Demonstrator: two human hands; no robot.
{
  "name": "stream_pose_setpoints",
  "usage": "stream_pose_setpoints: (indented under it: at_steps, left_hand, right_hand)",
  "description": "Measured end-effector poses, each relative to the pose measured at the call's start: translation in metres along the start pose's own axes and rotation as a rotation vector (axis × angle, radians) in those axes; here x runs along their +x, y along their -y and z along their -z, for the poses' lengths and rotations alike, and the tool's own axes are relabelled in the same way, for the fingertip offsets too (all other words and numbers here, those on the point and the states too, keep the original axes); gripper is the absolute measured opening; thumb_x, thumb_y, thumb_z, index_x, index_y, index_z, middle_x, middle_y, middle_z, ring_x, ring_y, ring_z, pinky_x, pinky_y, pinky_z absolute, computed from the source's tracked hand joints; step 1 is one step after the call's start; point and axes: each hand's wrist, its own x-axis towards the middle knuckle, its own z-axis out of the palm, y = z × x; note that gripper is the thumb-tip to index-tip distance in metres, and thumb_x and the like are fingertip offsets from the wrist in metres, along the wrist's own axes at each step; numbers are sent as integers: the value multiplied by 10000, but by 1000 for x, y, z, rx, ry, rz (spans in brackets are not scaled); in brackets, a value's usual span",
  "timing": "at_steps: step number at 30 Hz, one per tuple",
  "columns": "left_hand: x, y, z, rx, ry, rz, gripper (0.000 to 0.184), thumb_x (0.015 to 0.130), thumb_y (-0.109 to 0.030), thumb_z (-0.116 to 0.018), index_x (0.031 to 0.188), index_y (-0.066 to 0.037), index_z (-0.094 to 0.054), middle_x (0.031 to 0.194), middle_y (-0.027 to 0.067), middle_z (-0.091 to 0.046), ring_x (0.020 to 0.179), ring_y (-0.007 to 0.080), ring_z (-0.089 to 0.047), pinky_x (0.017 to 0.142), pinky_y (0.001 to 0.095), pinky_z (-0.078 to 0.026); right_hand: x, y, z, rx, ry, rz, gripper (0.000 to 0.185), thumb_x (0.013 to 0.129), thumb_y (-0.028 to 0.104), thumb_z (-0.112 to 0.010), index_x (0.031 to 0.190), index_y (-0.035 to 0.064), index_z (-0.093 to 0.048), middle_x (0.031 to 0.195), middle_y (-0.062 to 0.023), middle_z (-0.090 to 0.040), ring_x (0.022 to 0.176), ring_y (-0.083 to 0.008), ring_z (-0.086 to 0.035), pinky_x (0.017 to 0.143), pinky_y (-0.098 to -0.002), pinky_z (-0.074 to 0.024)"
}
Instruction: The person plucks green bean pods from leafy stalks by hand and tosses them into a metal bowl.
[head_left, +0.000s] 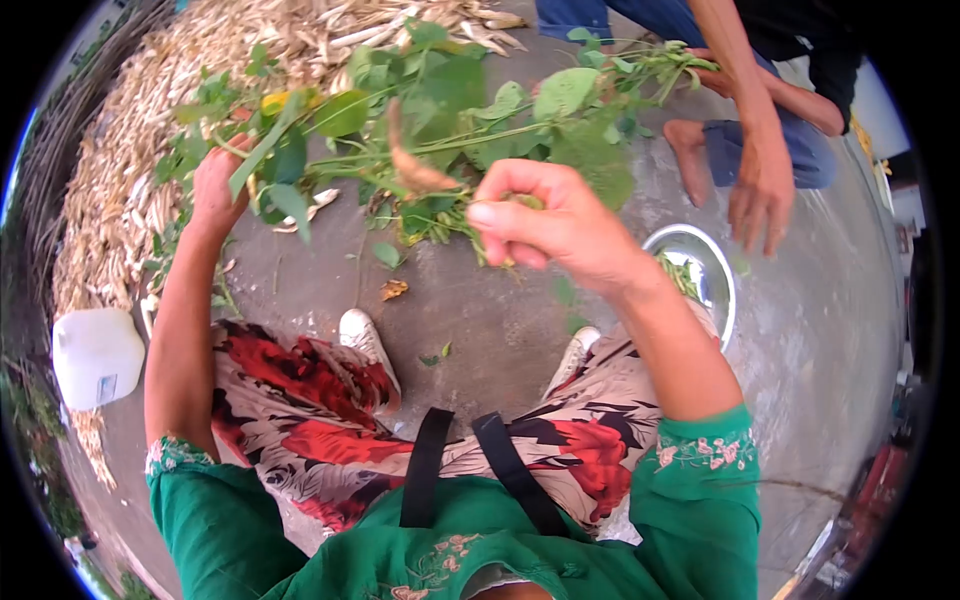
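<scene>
"Bowl [712, 275] first: contents?"

"Green pods [680, 274], a shallow heap, bowl on the floor [440, 350] beside the right leg."

"Vine [445, 105]?"

"Across the space between both hands, in full leaf. A further green bunch [685, 64] shows at the co-worker's hand [711, 76]."

"Left hand [220, 187], its grip?"

"Closed round stems; leaves mask the fingertips."

"Right hand [550, 222]?"

"Grip narrow, thumb against forefinger, holding a green bit [527, 201]. Pod or stem: cannot tell."

"Stage?"

"Partial, in my judgement. Some pods are in; the bowl has room. Pods left on the vine cannot be counted, foliage obstructing."
</scene>
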Motion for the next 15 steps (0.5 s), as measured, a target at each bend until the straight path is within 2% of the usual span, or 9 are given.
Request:
stream_pose_setpoints:
  at_steps: [2, 5, 8, 9, 12, 13, 14, 15]
  left_hand:
    - [0, 3, 0, 19, 87, 59, 120, 739, -165, -493, 813, -81, -538, 764, 106, -523, 779, 337, -537, 632, 417, -419]
    - [2, -2, 2, -67, 0, 10, 138, 744, -185, -498, 827, -85, -543, 757, 103, -516, 763, 334, -529, 624, 412, -410]
    - [8, -12, 4, -44, 50, 36, 155, 752, -201, -504, 845, -86, -549, 748, 101, -506, 746, 336, -522, 614, 410, -403]
    - [9, -17, 7, -44, 73, 75, 165, 769, -199, -492, 865, -83, -559, 768, 115, -540, 793, 331, -535, 640, 401, -415]
    - [-7, 39, -25, 48, -26, 44, 181, 770, -210, -513, 876, -79, -578, 816, 144, -585, 820, 329, -557, 667, 406, -435]
    - [-14, 51, -19, 128, 118, 180, 183, 757, -199, -538, 885, -79, -588, 823, 157, -596, 801, 334, -570, 661, 413, -445]
    - [-22, 58, -13, 206, 259, 317, 189, 744, -188, -563, 894, -78, -598, 829, 171, -608, 782, 338, -582, 655, 420, -455]
    - [-30, 60, -12, 176, 202, 339, 188, 734, -171, -578, 896, -78, -601, 809, 174, -608, 742, 348, -584, 633, 429, -457]
  right_hand:
    - [-1, 0, -1, -17, -15, -5, 163, 825, 221, -587, 797, 63, -558, 599, 2, -554, 463, -16, -400, 409, -169, -291]
    - [-5, 10, -3, -132, 91, -42, 170, 810, 232, -575, 767, 68, -559, 574, 32, -513, 497, -28, -424, 442, -195, -322]
    - [-6, 7, -4, -128, 133, 4, 153, 785, 209, -573, 741, 64, -554, 573, 41, -503, 521, -32, -445, 465, -204, -336]
    - [-5, 3, -3, -123, 179, 39, 136, 788, 183, -567, 735, 63, -532, 585, 35, -479, 530, -41, -447, 456, -192, -338]
    - [-17, 10, -6, -4, 238, 69, 151, 760, 189, -572, 694, 59, -532, 578, 30, -495, 517, -37, -450, 464, -207, -328]
    - [-30, 19, -2, -8, 291, 175, 133, 777, 170, -555, 717, 53, -534, 592, 11, -509, 494, -42, -442, 452, -199, -329]
    - [-35, 23, 4, -21, 292, 178, 133, 777, 170, -555, 717, 53, -534, 592, 11, -509, 494, -42, -442, 452, -199, -329]
    - [-40, 24, 10, 128, 198, 206, 124, 790, 162, -543, 743, 47, -537, 603, -3, -526, 483, -45, -437, 446, -193, -329]
